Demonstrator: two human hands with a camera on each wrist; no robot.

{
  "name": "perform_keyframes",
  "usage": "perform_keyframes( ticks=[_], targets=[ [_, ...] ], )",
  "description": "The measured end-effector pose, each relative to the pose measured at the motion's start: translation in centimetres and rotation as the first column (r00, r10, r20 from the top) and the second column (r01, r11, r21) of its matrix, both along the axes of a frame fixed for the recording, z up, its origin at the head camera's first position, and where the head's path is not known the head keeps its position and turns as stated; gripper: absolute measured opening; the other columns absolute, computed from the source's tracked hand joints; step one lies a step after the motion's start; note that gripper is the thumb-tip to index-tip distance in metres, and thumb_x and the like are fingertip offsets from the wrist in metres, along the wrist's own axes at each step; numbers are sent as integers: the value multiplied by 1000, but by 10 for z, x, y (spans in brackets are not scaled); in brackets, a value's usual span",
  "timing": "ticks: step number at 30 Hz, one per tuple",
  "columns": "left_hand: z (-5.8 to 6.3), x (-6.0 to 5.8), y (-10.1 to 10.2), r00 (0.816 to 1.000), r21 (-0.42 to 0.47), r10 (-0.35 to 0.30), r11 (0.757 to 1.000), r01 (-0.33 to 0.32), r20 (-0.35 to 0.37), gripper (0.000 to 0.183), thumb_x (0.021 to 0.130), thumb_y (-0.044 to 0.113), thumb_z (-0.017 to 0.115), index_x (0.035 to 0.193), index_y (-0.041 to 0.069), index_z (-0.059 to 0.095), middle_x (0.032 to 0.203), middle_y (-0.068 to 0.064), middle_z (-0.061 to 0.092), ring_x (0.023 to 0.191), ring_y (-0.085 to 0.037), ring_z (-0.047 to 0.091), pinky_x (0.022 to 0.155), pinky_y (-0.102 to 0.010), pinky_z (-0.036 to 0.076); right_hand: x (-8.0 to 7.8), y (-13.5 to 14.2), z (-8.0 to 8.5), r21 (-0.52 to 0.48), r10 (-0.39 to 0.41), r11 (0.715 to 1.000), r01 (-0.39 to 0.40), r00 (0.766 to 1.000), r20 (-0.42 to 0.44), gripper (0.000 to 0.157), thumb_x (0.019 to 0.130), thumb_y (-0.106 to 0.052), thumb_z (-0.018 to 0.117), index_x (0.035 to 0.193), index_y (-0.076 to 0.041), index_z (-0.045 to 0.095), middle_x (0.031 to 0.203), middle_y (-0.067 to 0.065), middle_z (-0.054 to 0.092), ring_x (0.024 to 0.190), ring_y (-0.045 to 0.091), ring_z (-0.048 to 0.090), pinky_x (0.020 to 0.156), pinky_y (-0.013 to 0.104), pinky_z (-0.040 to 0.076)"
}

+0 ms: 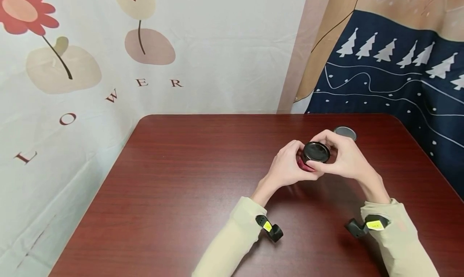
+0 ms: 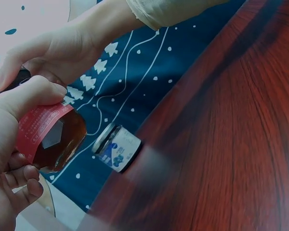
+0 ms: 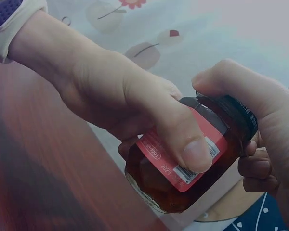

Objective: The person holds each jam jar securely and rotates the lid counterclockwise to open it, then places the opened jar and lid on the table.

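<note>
I see the left grip clasping the red-labelled jar, the right grip its black lid. Beyond that jar stands 1 white-labelled jar.

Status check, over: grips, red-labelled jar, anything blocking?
Left grip around red-labelled jar. Right grip on black lid. Second jar beyond, not visibly blocking.

Table roomy leftward, white-labelled jar obstructing (beyond right hand)
</note>
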State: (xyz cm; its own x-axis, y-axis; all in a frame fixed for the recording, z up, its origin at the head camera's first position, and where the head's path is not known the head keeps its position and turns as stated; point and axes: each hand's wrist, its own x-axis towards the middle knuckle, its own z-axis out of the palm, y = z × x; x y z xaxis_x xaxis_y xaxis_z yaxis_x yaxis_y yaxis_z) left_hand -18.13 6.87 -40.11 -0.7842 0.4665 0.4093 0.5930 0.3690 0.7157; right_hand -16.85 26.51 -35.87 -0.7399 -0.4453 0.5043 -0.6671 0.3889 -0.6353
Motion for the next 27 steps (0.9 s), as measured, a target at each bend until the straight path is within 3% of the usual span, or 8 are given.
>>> perform_keyframes(
  ticks=[9,27],
  targets=[
    [5,-1,-14,999,2,25,1000,-25,-31,50,68,31,92,99,12,58,91,5,54,77,-4,50,64,-13,42,-4,-14,4,25,-31,999,32,999,-35,59,61,4,91,113,-7,65,82,-4,66,67,9,59,59,18,52],
    [10,0,-33,998,49,26,999,-24,-50,49,66,27,93,98,10,59,90,2,55,76,-7,51,65,-17,44,-4,-33,11,-33,8,999,-7,999,45,54,67,3,89,115,-8,65,86,-1,66,71,13,63,63,24,57]
  ],
)
